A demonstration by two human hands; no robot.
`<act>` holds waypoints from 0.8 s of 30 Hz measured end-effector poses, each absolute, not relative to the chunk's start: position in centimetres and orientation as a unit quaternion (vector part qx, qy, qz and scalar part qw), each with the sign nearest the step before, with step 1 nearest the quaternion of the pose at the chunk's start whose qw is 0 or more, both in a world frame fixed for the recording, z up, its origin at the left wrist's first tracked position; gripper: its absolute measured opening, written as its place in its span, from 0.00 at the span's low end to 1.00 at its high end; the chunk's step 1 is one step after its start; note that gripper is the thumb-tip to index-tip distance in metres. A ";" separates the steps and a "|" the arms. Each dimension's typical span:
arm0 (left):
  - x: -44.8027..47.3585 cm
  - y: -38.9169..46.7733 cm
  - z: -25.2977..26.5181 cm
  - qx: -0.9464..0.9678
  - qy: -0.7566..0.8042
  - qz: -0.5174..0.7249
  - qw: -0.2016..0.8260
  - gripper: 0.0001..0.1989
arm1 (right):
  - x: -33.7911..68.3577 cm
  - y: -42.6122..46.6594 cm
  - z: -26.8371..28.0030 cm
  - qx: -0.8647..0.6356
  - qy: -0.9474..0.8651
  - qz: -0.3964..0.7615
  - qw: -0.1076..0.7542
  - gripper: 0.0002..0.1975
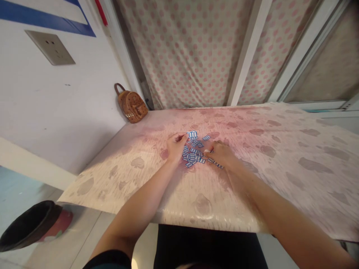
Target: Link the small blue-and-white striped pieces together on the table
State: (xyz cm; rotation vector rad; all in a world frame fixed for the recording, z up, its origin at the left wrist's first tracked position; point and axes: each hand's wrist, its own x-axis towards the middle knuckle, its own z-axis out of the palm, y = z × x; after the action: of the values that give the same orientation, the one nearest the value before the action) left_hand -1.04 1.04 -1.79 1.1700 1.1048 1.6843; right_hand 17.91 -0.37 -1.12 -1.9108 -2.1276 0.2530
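Observation:
Between the thumb and fingers of my left hand (175,147) is a small sheet of blue-and-white labels (192,135), raised at the far side of a heap. That loose heap of small blue-and-white striped pieces (193,157) lies flat on the tablecloth between my hands. My right hand (223,154) is closed at the heap's right side, with its fingers curled down; what they pinch is too small to make out. A short row of similar pieces (215,163) runs out beneath that hand. One separate piece (206,138) rests beyond the heap.
The table wears a pinkish patterned cloth (269,175). A small brown backpack-shaped bag (133,106) stands at its back left corner, against the white wall (67,97). Behind the table hangs a dotted curtain (190,52). A dark-lined bin (36,226) stands on the floor at left.

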 end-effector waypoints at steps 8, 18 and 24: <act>-0.9 1.0 -1.8 0.461 0.439 0.665 0.391 0.09 | 18.1 0.3 -2.0 -0.635 -0.749 0.100 0.157 0.07; -1.1 1.4 -2.3 0.460 0.430 0.664 0.404 0.08 | 19.2 1.2 -2.5 -0.625 -0.729 0.104 0.259 0.06; -1.2 1.7 -2.7 0.456 0.421 0.667 0.413 0.10 | 22.2 2.6 -3.0 -0.667 -0.673 0.108 0.301 0.09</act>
State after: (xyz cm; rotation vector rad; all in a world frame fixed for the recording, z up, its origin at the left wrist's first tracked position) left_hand -1.19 1.75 -2.66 1.1457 1.0579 1.6780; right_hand 22.24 2.56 -2.95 -1.7702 -1.7857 0.2855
